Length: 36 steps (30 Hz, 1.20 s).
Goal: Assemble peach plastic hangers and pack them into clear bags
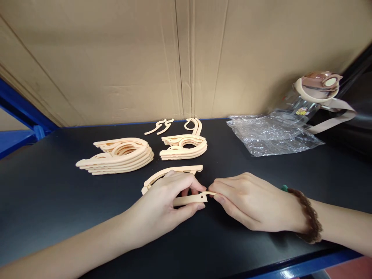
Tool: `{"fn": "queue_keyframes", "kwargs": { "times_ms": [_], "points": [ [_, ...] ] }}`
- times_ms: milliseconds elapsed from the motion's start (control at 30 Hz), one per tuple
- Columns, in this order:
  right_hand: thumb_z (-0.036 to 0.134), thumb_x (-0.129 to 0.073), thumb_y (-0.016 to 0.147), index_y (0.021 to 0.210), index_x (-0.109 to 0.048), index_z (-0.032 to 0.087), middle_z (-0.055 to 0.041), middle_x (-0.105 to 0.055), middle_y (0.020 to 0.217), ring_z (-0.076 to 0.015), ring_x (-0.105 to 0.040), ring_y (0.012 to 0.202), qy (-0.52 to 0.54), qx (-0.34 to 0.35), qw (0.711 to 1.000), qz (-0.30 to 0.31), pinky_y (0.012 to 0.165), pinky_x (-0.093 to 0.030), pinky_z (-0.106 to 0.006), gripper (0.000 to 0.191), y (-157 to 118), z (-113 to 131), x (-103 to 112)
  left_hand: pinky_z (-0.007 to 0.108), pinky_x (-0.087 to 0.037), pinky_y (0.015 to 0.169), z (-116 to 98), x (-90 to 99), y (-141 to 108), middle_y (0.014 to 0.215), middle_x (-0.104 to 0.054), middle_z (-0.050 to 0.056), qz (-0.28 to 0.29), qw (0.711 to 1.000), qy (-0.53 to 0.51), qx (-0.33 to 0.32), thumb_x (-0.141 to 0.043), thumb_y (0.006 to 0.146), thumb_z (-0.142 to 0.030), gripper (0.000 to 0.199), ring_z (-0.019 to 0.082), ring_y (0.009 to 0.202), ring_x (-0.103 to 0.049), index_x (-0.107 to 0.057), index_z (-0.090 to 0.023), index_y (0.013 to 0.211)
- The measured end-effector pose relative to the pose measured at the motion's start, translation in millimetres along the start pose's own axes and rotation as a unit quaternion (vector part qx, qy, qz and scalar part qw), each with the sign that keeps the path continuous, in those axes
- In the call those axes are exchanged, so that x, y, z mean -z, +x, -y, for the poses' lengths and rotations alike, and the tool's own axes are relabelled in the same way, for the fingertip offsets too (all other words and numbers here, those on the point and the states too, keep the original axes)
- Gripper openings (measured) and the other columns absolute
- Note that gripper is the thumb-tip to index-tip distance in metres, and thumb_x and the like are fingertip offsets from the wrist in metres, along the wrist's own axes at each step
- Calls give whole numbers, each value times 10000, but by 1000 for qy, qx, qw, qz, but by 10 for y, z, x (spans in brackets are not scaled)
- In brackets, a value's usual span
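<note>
My left hand (171, 205) grips a cream plastic folding hanger (190, 200), with the thumb below one arm and the fingers over it. A small hole shows near that arm's end. The hanger's other, curved arm (174, 170) reaches out behind my knuckles, and the middle is hidden by my hand. Between thumb and forefinger, my right hand (247, 201) pinches a thin cream piece (209, 193) that touches the hanger's holed end. Most of this piece is covered by my fingers, so I cannot tell its full shape.
Folded hangers lie in a bigger stack (130, 164) at left and a smaller stack (184, 154) at centre. Loose hooks (165, 126) lie behind them, near the cardboard wall (124, 62). Clear plastic bags (273, 135) and a strapped water bottle (314, 97) occupy the black table's right back.
</note>
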State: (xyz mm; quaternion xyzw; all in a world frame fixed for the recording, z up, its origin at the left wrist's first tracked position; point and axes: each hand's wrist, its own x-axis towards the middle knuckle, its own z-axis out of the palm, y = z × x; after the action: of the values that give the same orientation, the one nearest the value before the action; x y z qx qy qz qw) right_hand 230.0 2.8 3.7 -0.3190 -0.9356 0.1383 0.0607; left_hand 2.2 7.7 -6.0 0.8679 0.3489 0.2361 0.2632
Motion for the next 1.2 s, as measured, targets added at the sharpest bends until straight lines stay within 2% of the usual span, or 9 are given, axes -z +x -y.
{"fn": "queue_keyframes", "kwargs": {
  "times_ms": [167,400,600,900,1067,1133,1200],
  "points": [
    [216,-290,996,899,-579,149,-20,-572,758,-147,-464,615,-75,39,996,-34,542,-323,-296,312,-34,-9,-57,232,-400,622,13,-21,-14,720,-555,-42,-9,1000,-16,9,-637,868,-236,15,125,680,-515,-625,-233,876],
    [175,-339,976,837,-572,152,-7,-543,713,-143,-434,605,-130,91,983,-97,512,-283,-294,272,-45,-15,-106,230,-441,648,38,-23,-14,784,-643,-33,-6,999,-52,15,-667,853,-238,41,137,738,-565,-651,-246,890],
    [160,-363,964,770,-563,155,-6,-516,662,-150,-411,583,-188,119,965,-136,514,-295,-297,279,-35,5,-136,229,-427,658,42,-3,2,785,-667,-48,-4,999,-52,6,-688,833,-204,56,130,739,-570,-657,-242,861],
    [209,-398,991,788,-557,148,-5,-531,652,-151,-433,563,-289,153,931,-161,503,-256,-317,265,-32,15,-133,221,-425,675,24,-2,2,780,-681,-76,-1,998,-58,1,-708,813,-169,86,109,715,-579,-664,-240,832],
    [212,-413,991,786,-558,150,4,-519,640,-147,-432,538,-310,155,924,-159,490,-239,-323,259,-41,24,-139,227,-423,663,22,3,20,759,-689,-77,8,998,-58,1,-714,809,-189,63,108,687,-579,-684,-244,811],
    [211,-420,988,790,-561,149,3,-524,643,-148,-440,541,-317,159,921,-158,490,-236,-324,252,-48,27,-131,232,-428,662,23,0,20,749,-688,-78,10,998,-56,21,-728,800,-220,74,114,688,-592,-686,-252,852],
    [201,-426,984,794,-566,145,1,-530,643,-147,-446,543,-325,165,918,-158,492,-234,-324,243,-54,32,-118,243,-449,716,26,-4,17,757,-696,-86,13,997,-68,45,-743,791,-247,234,125,734,-628,-656,-269,1008]
  ]
}}
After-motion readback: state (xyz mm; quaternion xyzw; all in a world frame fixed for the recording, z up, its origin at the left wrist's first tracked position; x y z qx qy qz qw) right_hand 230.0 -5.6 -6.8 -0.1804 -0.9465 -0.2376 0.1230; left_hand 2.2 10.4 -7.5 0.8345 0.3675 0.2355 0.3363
